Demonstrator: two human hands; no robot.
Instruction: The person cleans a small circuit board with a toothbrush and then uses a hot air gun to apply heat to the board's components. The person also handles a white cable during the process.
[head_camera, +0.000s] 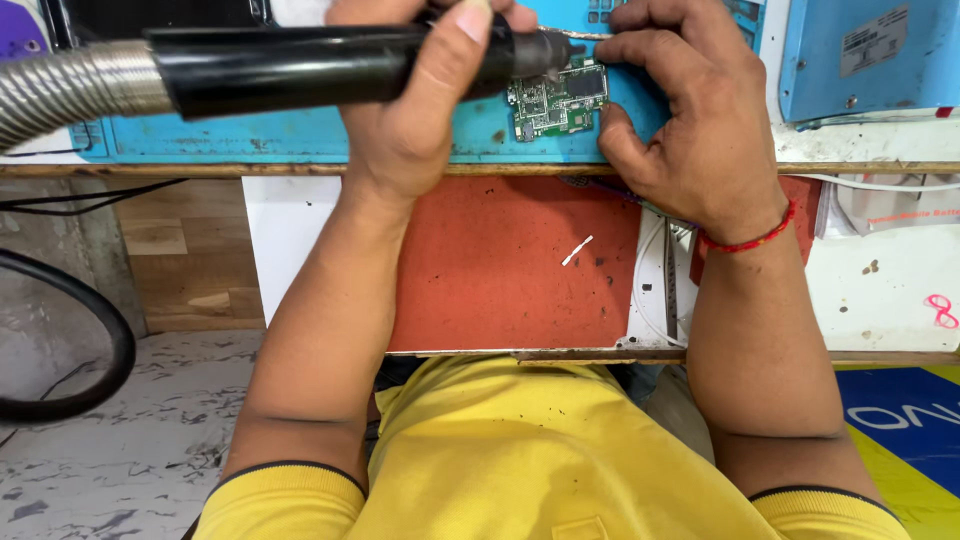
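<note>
Head view: a black hot-air wand is being gripped by the left hand, its tip at the green circuit board. Tweezers are being pinched by the right hand, at the board's 12 o'clock.

Risk, judged: the board may be scorched or small parts blown off if heat is being held too close; a tweezer slip could shift it.

Board is lying flat on the blue mat, studded with chips, at the frame's 12 o'clock.

Yellow tee w/ dark-trimmed sleeves, red thread bracelet (right wrist)
</note>
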